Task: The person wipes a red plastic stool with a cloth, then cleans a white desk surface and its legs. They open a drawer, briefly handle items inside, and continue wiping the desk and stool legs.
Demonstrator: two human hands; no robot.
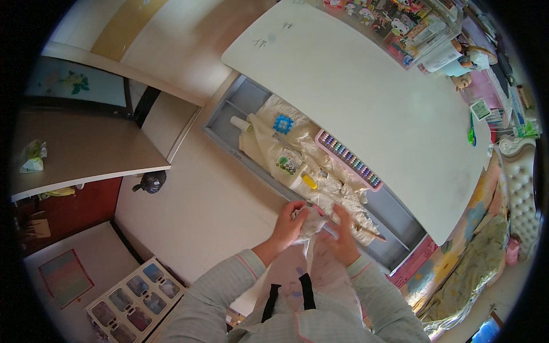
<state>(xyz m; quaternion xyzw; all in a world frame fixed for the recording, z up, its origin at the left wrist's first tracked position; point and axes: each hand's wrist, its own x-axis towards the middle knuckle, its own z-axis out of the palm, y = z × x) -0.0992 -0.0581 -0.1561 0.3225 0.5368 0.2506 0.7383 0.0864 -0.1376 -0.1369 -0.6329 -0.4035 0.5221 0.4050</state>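
Observation:
My left hand (286,229) grips a bundled whitish, translucent cloth or plastic piece (311,223) near the front edge of an open grey drawer (257,169). On the bundle's other side, my right hand (342,236) is blurred, its fingers apart; whether it touches the bundle is unclear. Beyond the hands, crumpled cream sheeting (300,133) lines the drawer. On it lie a blue plastic lattice piece (283,124), a yellow object (309,181), a card with a green print (289,161) and a pink tray of small coloured pieces (349,159). A white roll or cup (240,124) lies at the drawer's left.
A white tabletop (343,85) overhangs the drawer's far side. It holds a clear box of figures (399,25), green scissors (472,133) and a small square device (480,109). A bed (467,257) is at right, a brown-topped counter (85,145) at left, and storage bins (137,300) lower left.

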